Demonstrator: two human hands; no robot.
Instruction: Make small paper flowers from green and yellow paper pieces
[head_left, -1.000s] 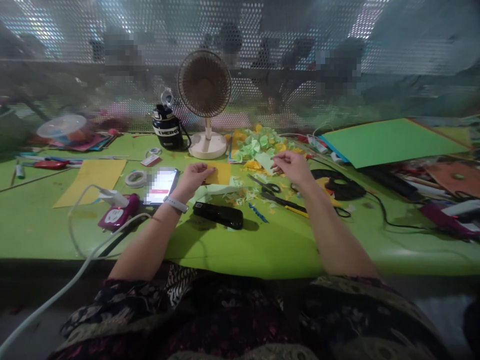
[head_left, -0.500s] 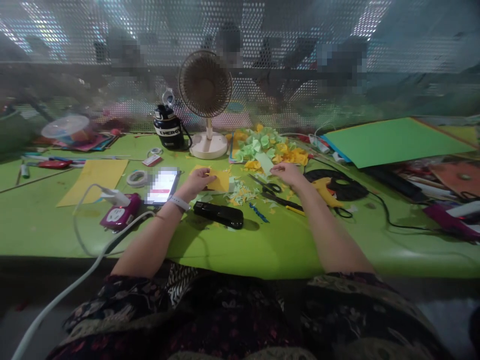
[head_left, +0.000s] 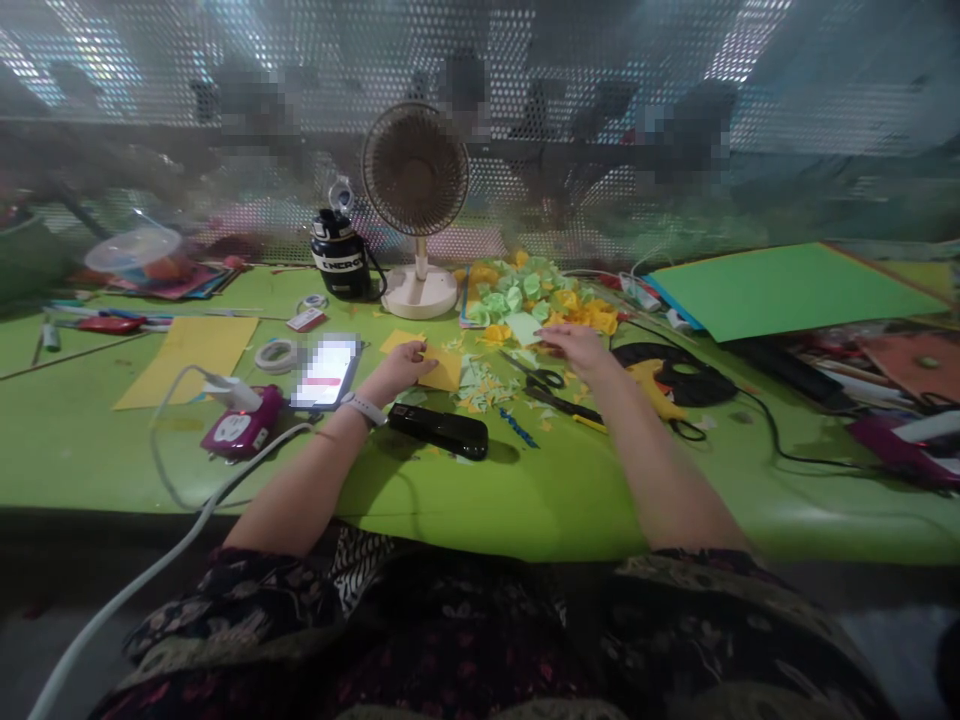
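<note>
The yellow paper (head_left: 444,369) lies flat on the green table (head_left: 75,470), in the middle, under the left hand (head_left: 405,366). Its long side runs on a slant, from the far left down to the near right. The left fingers (head_left: 417,352) lie a little spread on top of it and press it down. They do not pinch it. A white watch (head_left: 362,409) sits on that wrist.

The right hand (head_left: 579,346) is up off the yellow paper, with its fingertips (head_left: 549,345) bunched close together. I cannot tell if they hold a tiny bit of paper. A pale green paper square (head_left: 523,328) lies just past them.

Small paper scraps (head_left: 480,385) lie between the hands. Below the right hand are black-handled scissors (head_left: 545,377), with their tips pointing up and left. Behind them is a big heap of crumpled green and yellow paper (head_left: 536,297).

A long black case (head_left: 439,431) lies near the left wrist, and a phone (head_left: 326,372) with a blurred screen lies just beside that hand. A yellow glue gun (head_left: 652,385) sits to the right. Farther back stand a small fan (head_left: 415,170) and a black bottle (head_left: 341,255).
</note>
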